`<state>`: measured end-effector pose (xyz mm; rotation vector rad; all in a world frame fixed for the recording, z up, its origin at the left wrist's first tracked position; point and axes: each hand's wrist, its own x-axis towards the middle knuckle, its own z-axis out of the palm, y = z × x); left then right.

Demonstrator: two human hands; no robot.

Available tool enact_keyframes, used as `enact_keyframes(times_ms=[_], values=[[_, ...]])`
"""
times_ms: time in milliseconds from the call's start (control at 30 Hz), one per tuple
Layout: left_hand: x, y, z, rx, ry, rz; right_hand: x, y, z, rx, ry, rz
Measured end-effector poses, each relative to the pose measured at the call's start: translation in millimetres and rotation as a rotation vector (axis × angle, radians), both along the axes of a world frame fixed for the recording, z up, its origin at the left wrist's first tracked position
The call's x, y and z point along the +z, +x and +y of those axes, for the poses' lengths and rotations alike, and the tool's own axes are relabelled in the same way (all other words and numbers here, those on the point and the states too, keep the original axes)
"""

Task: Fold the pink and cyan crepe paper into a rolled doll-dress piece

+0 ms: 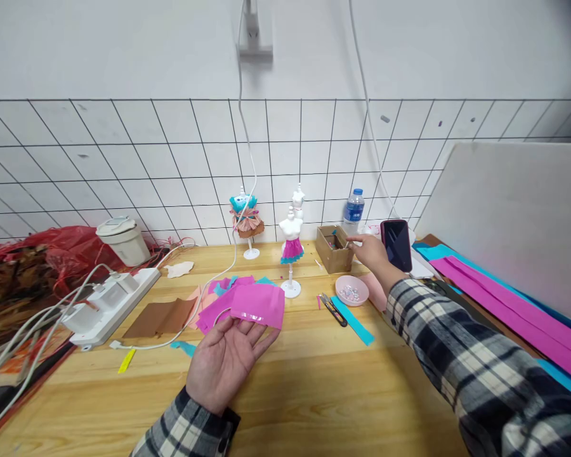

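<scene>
Operating from a distance, I support the pink cloth (261, 303) on the left hand (224, 362), before the dress forms (292, 228): palm up, loosely spread, fingers under the near edge; whether they pinch it, I cannot tell. Hold this palm level so that the shiny row (254, 318) faces up. The right hand (372, 255) is at the box (340, 261), fingers partly curled; whether they grip anything, I cannot tell. Use light fingertips to avoid tipping the box. Count: three dress forms, one box, one dish (337, 296), one pair of snips (335, 311), one bottle (353, 212), one phone (396, 245).
</scene>
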<state>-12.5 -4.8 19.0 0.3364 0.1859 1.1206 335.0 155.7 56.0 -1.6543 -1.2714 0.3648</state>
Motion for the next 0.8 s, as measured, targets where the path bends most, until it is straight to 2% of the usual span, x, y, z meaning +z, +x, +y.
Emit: enact_keyframes(times_ms=[67,133,167,200,267,333,400,467,533,633,700,733,800], values=[[-1.0,0.4,-0.4,-0.021,0.008,-0.018,-3.1,-16.0,-30.3,0.002,0.070,-0.015],[-1.0,1.0,-1.6,-0.044,0.019,-0.035,-15.4,-44.1,-70.1,0.050,0.093,0.020],[-0.6,1.5,-2.5,-0.056,0.027,-0.041,-24.1,-61.0,-91.3,0.177,0.023,0.150],[-0.2,2.3,-3.6,-0.067,0.035,-0.045,-33.4,-78.3,-111.5,0.341,-0.120,0.349],[0.7,4.7,-5.7,-0.090,0.046,-0.047,-49.3,-109.5,-143.9,0.595,-0.400,0.876],[0.9,8.2,-7.4,-0.114,0.048,-0.038,-57.9,-130.1,-161.2,0.752,-0.578,1.247],[0.1,12.8,-8.4,-0.139,0.043,-0.018,-60.4,-137.4,-165.1,0.855,-0.596,1.419],[-1.7,17.9,-9.0,-0.149,0.031,0.018,-61.2,-134.6,-162.2,0.874,-0.523,1.456],[-4.3,22.5,-9.3,-0.138,0.006,0.080,-62.9,-127.0,-158.3,0.833,-0.460,1.410],[-9.1,24.3,-7.5,-0.080,-0.020,0.258,-67.5,-113.6,-153.4,0.727,-0.458,1.151],[-11.9,18.9,-3.8,-0.004,0.054,0.518,-70.8,-103.9,-149.8,0.661,-0.470,0.954],[-12.7,13.9,-1.2,0.040,0.136,0.710,-72.5,-98.9,-147.9,0.643,-0.483,0.883],[-13.2,1.5,4.9,0.122,0.389,1.218,-76.6,-89.4,-144.8,0.636,-0.536,0.767]])
